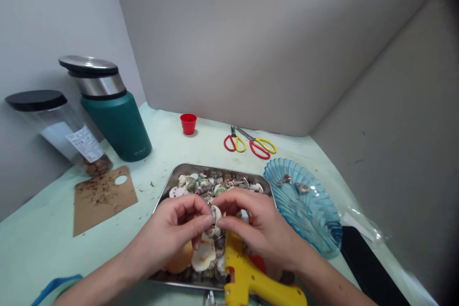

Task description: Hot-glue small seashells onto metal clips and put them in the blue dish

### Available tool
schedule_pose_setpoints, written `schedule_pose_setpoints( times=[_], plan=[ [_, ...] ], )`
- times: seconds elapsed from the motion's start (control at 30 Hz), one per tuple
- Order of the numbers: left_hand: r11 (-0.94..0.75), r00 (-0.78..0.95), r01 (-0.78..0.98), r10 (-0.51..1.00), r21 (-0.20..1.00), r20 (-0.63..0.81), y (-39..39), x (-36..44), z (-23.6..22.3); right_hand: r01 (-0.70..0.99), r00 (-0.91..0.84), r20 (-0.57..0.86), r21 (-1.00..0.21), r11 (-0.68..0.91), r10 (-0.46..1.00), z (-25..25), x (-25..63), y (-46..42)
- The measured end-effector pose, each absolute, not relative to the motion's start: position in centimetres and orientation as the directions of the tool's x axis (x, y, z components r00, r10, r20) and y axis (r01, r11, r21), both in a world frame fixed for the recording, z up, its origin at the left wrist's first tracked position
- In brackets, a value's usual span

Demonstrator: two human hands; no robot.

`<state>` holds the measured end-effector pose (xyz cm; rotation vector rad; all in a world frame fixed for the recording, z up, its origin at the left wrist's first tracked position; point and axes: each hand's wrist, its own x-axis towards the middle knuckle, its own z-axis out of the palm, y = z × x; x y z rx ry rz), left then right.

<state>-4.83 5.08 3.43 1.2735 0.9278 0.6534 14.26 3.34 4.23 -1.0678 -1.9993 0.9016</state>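
Note:
My left hand and my right hand meet over a metal tray, fingertips pinched around a small whitish seashell. Part of that shell is hidden by the fingers. Many mixed shells fill the tray; a large pale scallop shell lies below my left hand. Beneath my right hand, a yellow hot glue gun rests across the tray's front edge, its nozzle end partly covered by the hand.
To the right stands a blue glass dish with a few small pieces inside. Two pairs of scissors and a red cup sit behind the tray. A green bottle, a clear jar and cardboard occupy the left.

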Motion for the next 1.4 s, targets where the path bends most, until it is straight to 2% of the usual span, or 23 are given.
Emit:
schedule_pose_setpoints(
  times=[0.4, 0.6, 0.67, 0.77, 0.83, 0.93, 1.03, 1.13, 1.4],
  plan=[
    [0.209, 0.438, 0.029, 0.876, 0.977, -0.201, 5.1, -4.9, 2.6, 0.434, -0.362, 0.193, -0.831, 0.348, 0.912, 4.7, 14.2, 3.1],
    [0.142, 0.391, 0.019, 0.91, 0.99, -0.138, 4.9, -5.2, 2.1, 0.594, -0.245, 0.128, -0.764, 0.253, 0.961, 4.6, 15.3, 3.9],
    [0.088, 0.395, 0.097, 0.911, 0.991, -0.12, 4.8, -5.3, 2.0, 0.697, -0.225, 0.105, -0.678, 0.235, 0.969, 4.8, 16.3, 4.3],
    [0.004, 0.427, 0.273, 0.895, 0.962, -0.126, 4.8, -5.4, 1.7, 0.896, -0.158, 0.048, -0.414, 0.163, 0.986, 5.5, 18.9, 5.0],
    [-0.046, 0.442, 0.361, 0.888, 0.931, -0.127, 4.9, -5.4, 1.5, 0.977, -0.035, -0.006, -0.212, 0.033, 0.999, 5.8, 21.1, 5.5],
    [-0.112, 0.45, 0.421, 0.887, 0.9, -0.1, 5.1, -5.4, 1.1, 0.987, 0.157, -0.047, -0.026, -0.158, 0.987, 5.8, 24.6, 6.2],
    [-0.181, 0.45, 0.461, 0.891, 0.869, -0.052, 5.3, -5.5, 0.6, 0.956, 0.292, -0.074, 0.054, -0.289, 0.954, 5.1, 27.2, 7.2],
    [-0.211, 0.453, 0.487, 0.891, 0.847, -0.039, 5.5, -5.7, 0.1, 0.923, 0.381, -0.082, 0.083, -0.375, 0.921, 3.9, 28.8, 8.1],
    [-0.313, 0.464, 0.479, 0.883, 0.82, 0.066, 5.5, -5.8, 0.2, 0.867, 0.493, -0.058, 0.12, -0.484, 0.868, 1.9, 30.5, 9.3]
  ],
)
